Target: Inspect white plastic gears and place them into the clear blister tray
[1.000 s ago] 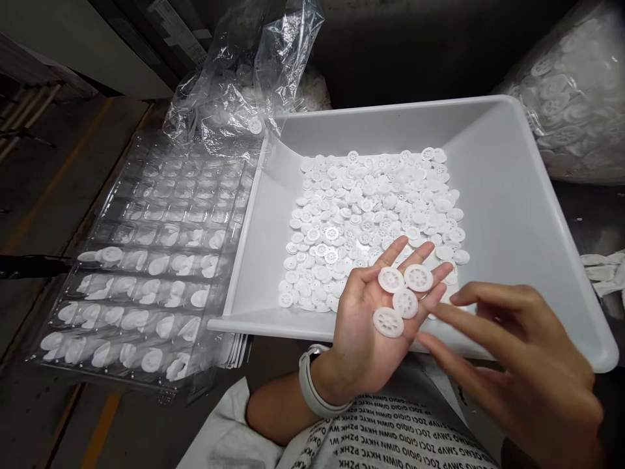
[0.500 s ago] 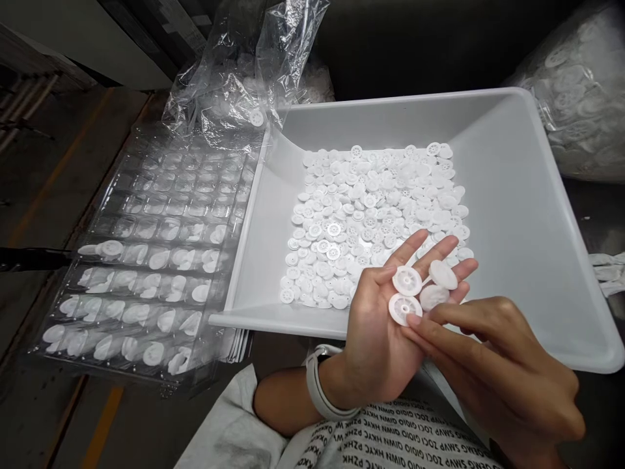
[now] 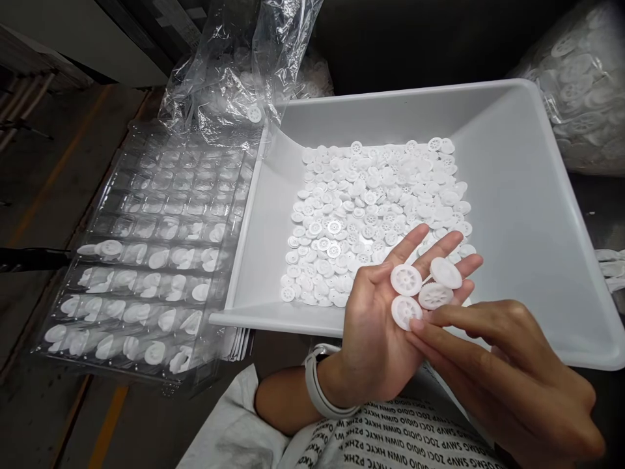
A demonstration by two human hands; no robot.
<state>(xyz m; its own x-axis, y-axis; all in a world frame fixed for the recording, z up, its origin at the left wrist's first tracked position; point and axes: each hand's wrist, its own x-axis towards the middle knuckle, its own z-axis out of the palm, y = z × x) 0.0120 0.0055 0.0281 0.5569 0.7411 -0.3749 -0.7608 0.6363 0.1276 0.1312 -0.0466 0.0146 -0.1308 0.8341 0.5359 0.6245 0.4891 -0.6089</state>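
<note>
Plastic wheels (image 3: 406, 280) showing milky white, spoke-and-hole pattern repeating on each; loose heap of wheels (image 3: 371, 208) showing same white; tray (image 3: 508, 163) showing pale grey-white, plain and unpatterned; clear blister sheet (image 3: 161, 215) showing grid of pockets, white shapes filling lower rows; wristband (image 3: 316, 384) showing off-white; shirt (image 3: 405, 436) carrying rows of black lettering on white; dark floor (image 3: 29, 391) showing yellow stripe (image 3: 108, 423)

Dark floor (image 3: 34, 182) with yellow painted lines (image 3: 108, 426)

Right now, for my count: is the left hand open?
Open: the left hand lies palm up, fingers spread, four white plastic discs on it.
</note>
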